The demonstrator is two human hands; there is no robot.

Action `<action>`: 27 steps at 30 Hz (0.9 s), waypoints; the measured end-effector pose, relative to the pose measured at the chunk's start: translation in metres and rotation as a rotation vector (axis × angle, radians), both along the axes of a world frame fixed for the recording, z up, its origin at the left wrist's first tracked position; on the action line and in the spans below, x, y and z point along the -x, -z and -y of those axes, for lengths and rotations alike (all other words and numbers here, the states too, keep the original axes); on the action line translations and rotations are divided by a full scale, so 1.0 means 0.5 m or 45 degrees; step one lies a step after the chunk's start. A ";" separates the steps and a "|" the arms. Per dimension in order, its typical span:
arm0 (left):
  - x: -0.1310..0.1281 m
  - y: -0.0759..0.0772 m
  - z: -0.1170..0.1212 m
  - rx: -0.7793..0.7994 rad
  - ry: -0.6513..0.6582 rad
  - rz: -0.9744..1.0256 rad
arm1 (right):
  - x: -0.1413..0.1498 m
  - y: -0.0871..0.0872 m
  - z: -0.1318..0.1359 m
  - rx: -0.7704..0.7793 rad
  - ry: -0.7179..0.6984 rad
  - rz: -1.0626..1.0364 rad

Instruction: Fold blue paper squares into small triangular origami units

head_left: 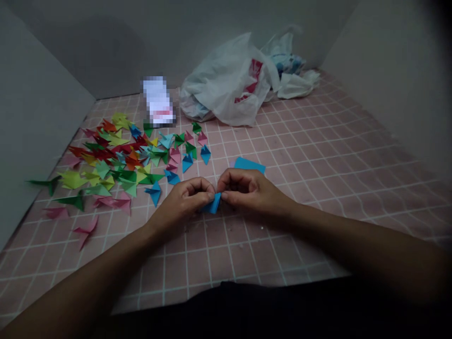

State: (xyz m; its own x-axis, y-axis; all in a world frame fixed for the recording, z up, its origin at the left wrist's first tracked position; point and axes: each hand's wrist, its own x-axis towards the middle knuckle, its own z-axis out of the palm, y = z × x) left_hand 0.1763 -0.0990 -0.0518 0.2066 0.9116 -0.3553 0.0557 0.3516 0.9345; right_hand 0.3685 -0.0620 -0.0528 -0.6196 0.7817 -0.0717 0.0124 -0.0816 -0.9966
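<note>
Between my two hands is a small folded piece of blue paper, held above the checked cloth. My left hand pinches its left side between thumb and fingers. At its upper right corner, my right hand has thumb and forefinger pinched together. Just behind my right hand lies blue paper, flat on the cloth and partly covered by the hand. Left of my left hand, a blue folded paper crane rests at the edge of a large group of colourful folded cranes.
A lit phone, blurred out, stands behind the cranes. White plastic bags with red print lie at the back, beside a bluish package. Pink cloth with white grid lines covers the surface, and grey walls enclose it.
</note>
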 end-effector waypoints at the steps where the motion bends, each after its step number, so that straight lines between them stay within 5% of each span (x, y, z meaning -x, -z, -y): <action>1: 0.000 0.000 0.000 0.002 -0.004 0.004 | 0.000 0.000 0.000 0.007 0.004 0.004; 13: 0.002 0.012 -0.001 0.095 -0.079 0.325 | 0.003 0.006 0.002 0.312 0.072 -0.064; 18: -0.003 0.017 -0.005 -0.018 -0.101 0.431 | 0.007 0.007 0.004 0.451 0.210 -0.166; 23: -0.002 0.025 -0.003 -0.158 -0.034 0.335 | 0.006 0.010 0.002 0.417 0.274 -0.214; 27: -0.004 0.025 -0.001 -0.184 -0.156 0.318 | 0.005 0.010 0.005 0.300 0.260 -0.158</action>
State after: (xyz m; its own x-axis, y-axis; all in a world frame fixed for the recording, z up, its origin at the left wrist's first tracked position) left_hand 0.1783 -0.0987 -0.0642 0.1564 0.9725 -0.1725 -0.2166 0.2041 0.9547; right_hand 0.3661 -0.0647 -0.0576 -0.4670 0.8615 -0.1992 -0.1482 -0.2984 -0.9429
